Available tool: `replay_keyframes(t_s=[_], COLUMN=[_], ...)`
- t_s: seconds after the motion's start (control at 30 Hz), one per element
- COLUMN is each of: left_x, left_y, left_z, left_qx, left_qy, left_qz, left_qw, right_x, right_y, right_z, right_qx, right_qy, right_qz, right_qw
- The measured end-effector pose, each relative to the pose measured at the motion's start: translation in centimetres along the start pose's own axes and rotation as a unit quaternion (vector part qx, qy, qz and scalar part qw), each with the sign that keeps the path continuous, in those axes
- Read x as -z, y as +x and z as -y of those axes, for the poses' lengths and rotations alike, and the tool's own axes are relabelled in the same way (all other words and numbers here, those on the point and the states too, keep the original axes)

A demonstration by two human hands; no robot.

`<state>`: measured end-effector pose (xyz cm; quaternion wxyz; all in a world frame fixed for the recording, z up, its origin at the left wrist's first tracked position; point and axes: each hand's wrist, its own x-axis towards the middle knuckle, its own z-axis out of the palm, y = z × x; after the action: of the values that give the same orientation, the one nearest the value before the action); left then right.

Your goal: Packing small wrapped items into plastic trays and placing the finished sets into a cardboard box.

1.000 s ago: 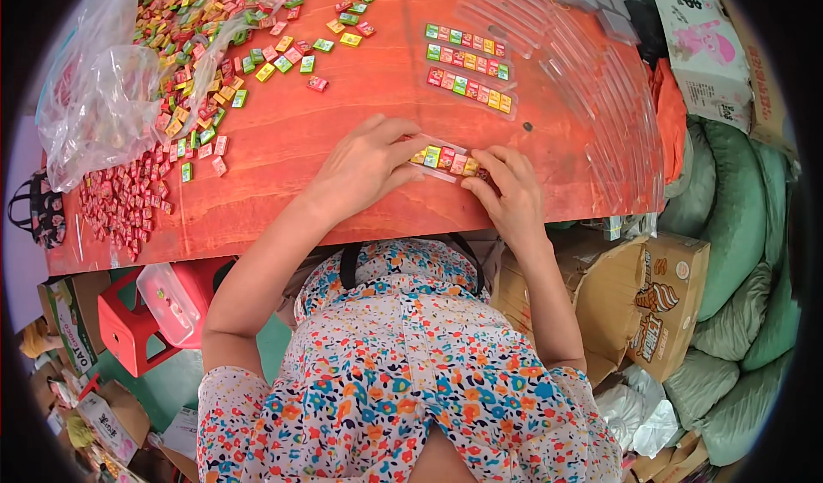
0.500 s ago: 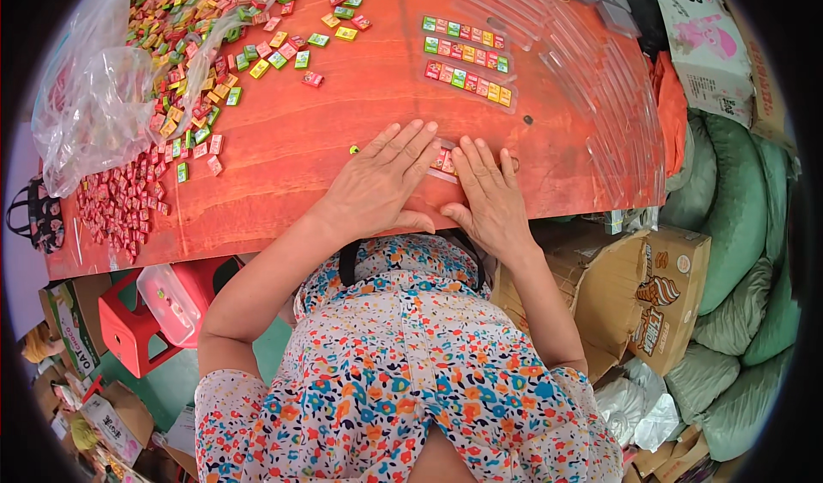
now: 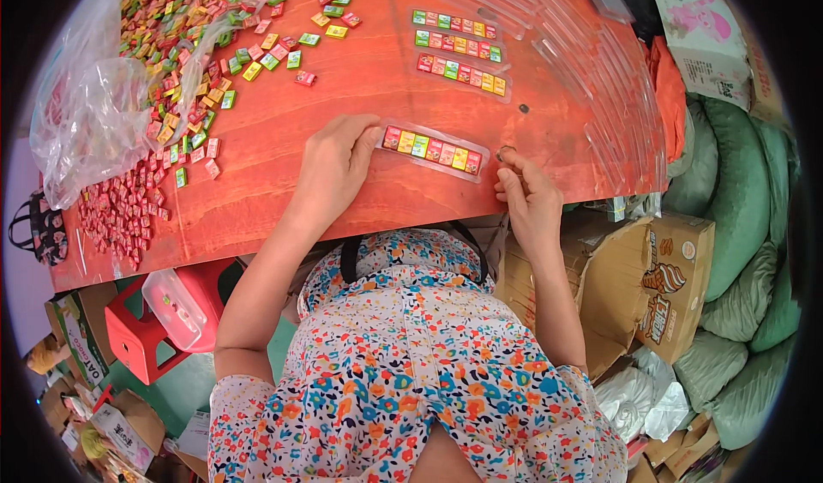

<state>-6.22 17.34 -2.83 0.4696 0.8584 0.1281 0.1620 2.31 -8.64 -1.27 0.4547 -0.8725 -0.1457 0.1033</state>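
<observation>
A clear plastic tray (image 3: 411, 164) lies slanted on the red table, filled with a row of small red, yellow and green boxes (image 3: 435, 150). My left hand (image 3: 339, 166) has its fingers and thumb closed at the tray's left end. By the right end, a little apart from it, is my right hand (image 3: 533, 196); its fingers are bent, with thumb and forefinger apart and nothing seen between them. Farther back lie three similar filled trays (image 3: 463, 69), one behind another.
A big heap of small boxes (image 3: 163, 29) spills from a clear plastic bag (image 3: 94, 114) at the left, with a pile of red ones (image 3: 124, 204) nearer. Clear plastic strips (image 3: 600, 97) cover the table's right side. Below stand a red stool (image 3: 137, 337) and a carton (image 3: 677, 286).
My hands, which lay flat over the tray, have moved apart to its two ends. The row of boxes now shows. The view has shifted slightly.
</observation>
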Motion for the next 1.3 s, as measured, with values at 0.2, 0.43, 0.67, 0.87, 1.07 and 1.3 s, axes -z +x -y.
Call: replay_keyframes(t_s=[0.2, 0.43, 0.67, 0.87, 1.07, 1.3], left_x=[-0.5, -3.0, -4.5, -4.6, -4.0, -5.4], left_y=[1.1, 6.5, 12.0, 11.3, 11.4, 15.1], left_z=[-0.4, -0.2, -0.3, 0.2, -2.0, 0.5], left_qx=[0.135, 0.126, 0.044, 0.063, 0.104, 0.025], left_qy=[-0.097, -0.210, 0.064, 0.032, -0.089, 0.153], left_qz=[0.095, 0.058, 0.020, 0.026, 0.005, -0.085], left_qw=[0.982, 0.968, 0.997, 0.997, 0.991, 0.984], right_x=[-1.1, -0.2, 0.3, -0.1, 0.9, -1.4], right_y=[0.9, 7.0, 12.2, 11.6, 13.4, 17.3], right_z=[0.3, 0.0, -0.1, 0.3, 1.1, 0.2], right_qx=[-0.058, -0.039, -0.011, -0.065, -0.035, -0.027], right_qy=[0.106, 0.191, 0.025, 0.103, 0.165, 0.030], right_qz=[0.018, -0.028, -0.013, 0.003, -0.029, -0.041], right_qw=[0.993, 0.980, 1.000, 0.993, 0.985, 0.998])
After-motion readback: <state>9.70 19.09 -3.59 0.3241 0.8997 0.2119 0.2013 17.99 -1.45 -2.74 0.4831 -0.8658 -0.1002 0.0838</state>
